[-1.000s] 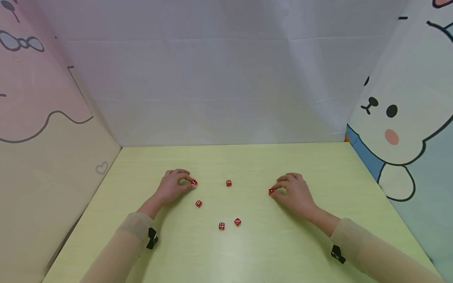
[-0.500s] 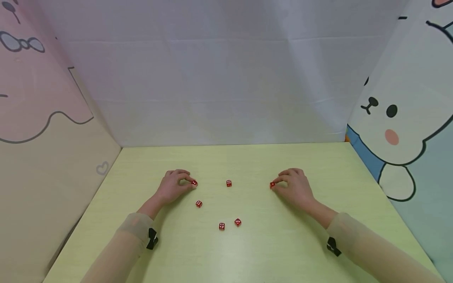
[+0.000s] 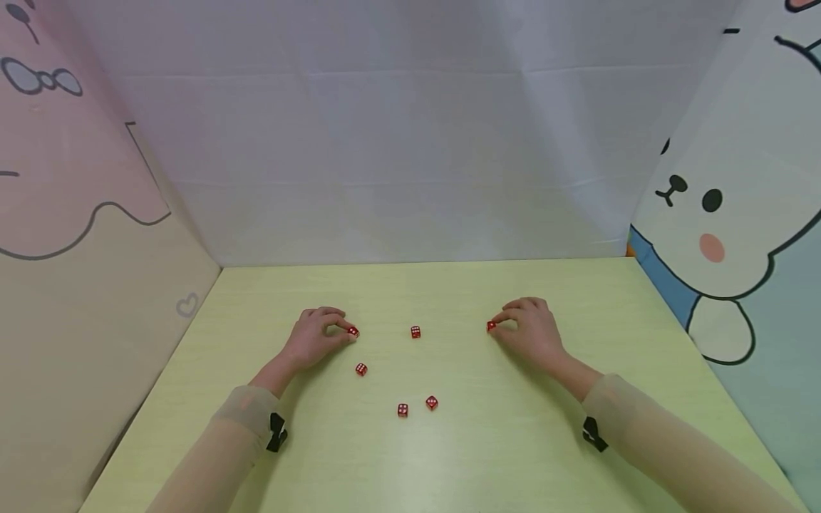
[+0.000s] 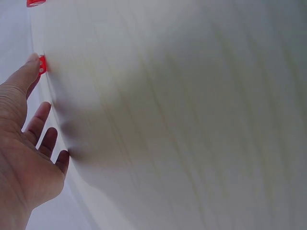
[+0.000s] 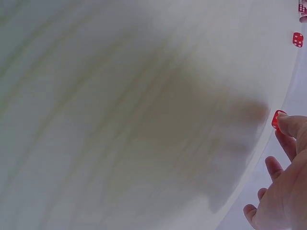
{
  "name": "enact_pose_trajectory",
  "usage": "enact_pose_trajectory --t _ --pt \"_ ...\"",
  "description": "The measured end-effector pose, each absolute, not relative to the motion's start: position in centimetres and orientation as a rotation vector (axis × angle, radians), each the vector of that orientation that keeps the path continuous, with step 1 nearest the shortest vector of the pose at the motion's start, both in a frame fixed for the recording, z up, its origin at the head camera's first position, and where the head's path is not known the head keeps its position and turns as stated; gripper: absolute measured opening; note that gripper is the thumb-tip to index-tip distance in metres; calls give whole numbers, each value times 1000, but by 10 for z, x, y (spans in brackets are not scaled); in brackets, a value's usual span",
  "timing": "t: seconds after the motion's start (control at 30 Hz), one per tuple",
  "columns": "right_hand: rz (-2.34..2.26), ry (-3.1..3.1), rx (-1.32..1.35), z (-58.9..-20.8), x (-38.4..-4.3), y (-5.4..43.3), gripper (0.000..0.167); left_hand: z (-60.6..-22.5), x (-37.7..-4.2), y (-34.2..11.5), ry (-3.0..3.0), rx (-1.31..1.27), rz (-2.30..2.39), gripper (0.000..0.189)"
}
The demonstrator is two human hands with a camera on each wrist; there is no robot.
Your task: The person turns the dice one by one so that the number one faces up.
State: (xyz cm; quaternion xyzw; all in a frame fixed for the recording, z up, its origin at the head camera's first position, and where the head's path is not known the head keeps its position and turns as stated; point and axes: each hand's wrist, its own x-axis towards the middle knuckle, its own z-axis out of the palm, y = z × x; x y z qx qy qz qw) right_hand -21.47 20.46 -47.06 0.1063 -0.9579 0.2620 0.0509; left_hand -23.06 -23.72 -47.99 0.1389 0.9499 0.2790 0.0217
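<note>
My left hand pinches a red die between thumb and index finger, left of the table's middle. In the left wrist view that die shows at the thumb tip, the other fingers spread loosely below. Over on the right, my right hand pinches another red die; the right wrist view shows this die under the thumb tip. Between the hands lies a loose red die with white pips. A further die rests closer to me, just below the left fingertips.
Two more red dice, one die and another die, lie side by side nearer the front of the pale yellow table. A white back panel rises at the far edge, with cartoon-printed panels on both sides.
My right hand has slid away from me, toward the back of the table, carrying its die. The left hand and the loose dice have stayed in place.
</note>
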Motion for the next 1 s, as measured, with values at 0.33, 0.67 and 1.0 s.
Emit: enact_pose_trajectory --t 0.33,0.67,1.0 --pt "794 -2904 319 -473 -221 200 20 -480 -231 -236 2949 433 880 24" --pt "799 -2897 326 -476 -224 195 18 -480 -231 -236 2943 429 882 23" --pt "798 -2900 333 -478 -224 194 16 -482 -232 -237 2952 431 866 23"
